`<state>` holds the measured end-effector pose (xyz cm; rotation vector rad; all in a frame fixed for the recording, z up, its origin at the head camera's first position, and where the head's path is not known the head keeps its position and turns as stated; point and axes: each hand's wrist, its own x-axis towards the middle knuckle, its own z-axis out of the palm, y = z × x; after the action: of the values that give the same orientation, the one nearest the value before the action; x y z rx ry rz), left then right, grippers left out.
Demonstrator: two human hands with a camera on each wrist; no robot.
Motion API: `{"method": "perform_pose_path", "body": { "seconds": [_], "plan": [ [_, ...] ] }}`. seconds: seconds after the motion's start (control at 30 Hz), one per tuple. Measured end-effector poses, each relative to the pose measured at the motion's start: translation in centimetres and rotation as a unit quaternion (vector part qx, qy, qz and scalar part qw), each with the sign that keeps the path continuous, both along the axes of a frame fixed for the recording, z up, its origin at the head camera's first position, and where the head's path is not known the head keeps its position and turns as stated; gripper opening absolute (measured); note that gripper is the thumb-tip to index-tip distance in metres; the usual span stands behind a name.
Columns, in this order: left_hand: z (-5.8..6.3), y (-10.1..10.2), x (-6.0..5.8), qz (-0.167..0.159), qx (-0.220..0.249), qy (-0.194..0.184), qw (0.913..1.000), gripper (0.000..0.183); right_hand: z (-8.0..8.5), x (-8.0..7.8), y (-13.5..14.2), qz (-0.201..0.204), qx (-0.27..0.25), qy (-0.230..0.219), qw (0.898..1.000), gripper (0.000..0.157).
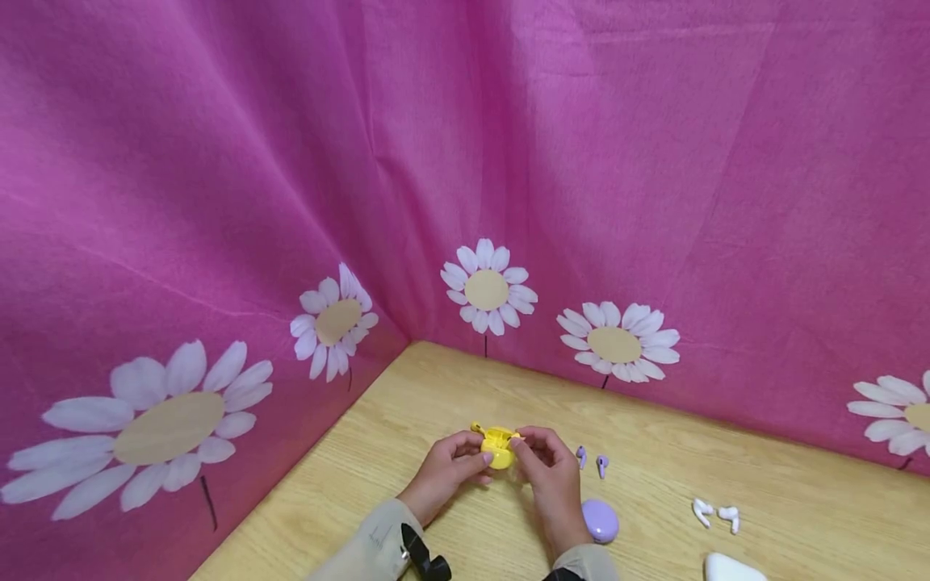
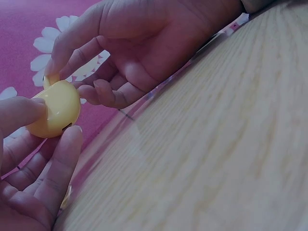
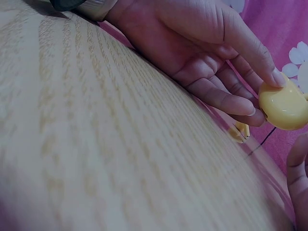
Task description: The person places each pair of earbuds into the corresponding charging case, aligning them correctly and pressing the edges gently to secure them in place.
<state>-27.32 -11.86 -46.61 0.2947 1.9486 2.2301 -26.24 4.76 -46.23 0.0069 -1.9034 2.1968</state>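
In the head view a yellow earbud case [image 1: 499, 458] stands with its lid up, between both hands above the table. My left hand [image 1: 445, 476] grips it, thumb on the front and fingers around the side. At its far right edge my right hand [image 1: 550, 476] pinches a small yellow earbud, of which only a bit of yellow [image 2: 50, 81] shows at the fingertips in the left wrist view. Another yellow earbud [image 1: 475, 426] lies just beyond the left fingers. The inside of the case is partly hidden by the fingers.
Two purple earbuds [image 1: 601, 466] and a round purple case [image 1: 600, 520] lie right of the right hand. Farther right are two white earbuds [image 1: 729, 516] and a white case [image 1: 732, 568]. Pink flowered cloth [image 1: 436, 161] walls the back and left of the wooden table [image 1: 654, 452].
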Motion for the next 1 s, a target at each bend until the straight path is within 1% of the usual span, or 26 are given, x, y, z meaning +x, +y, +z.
{"method": "perform_pose_path", "body": {
  "seconds": [0.13,0.37,0.57,0.63,0.8,1.0],
  "plan": [
    [-0.29,0.00,0.04,0.003,-0.001,-0.004,1.0000,0.033,-0.16,0.07,-0.06,-0.001,0.002,-0.010,1.000,0.020],
    [0.45,0.13,-0.30,-0.002,-0.004,0.010,0.9999,0.034,0.30,-0.29,0.01,-0.003,0.010,0.005,1.000,0.017],
    [0.18,0.06,-0.27,0.001,-0.006,-0.002,1.0000,0.031,0.22,-0.27,-0.03,0.005,-0.004,-0.008,1.000,0.017],
    [0.18,0.07,-0.32,0.002,-0.006,0.002,1.0000,0.031,0.26,-0.30,-0.04,0.007,-0.004,-0.006,1.000,0.017],
    [0.43,0.12,-0.38,0.002,-0.006,0.012,0.9999,0.032,0.35,-0.44,0.04,0.009,0.013,0.007,1.000,0.017],
    [0.18,0.02,-0.20,0.001,-0.009,0.004,1.0000,0.030,0.08,-0.27,-0.01,0.011,0.027,0.010,1.000,0.013]
  ]
}}
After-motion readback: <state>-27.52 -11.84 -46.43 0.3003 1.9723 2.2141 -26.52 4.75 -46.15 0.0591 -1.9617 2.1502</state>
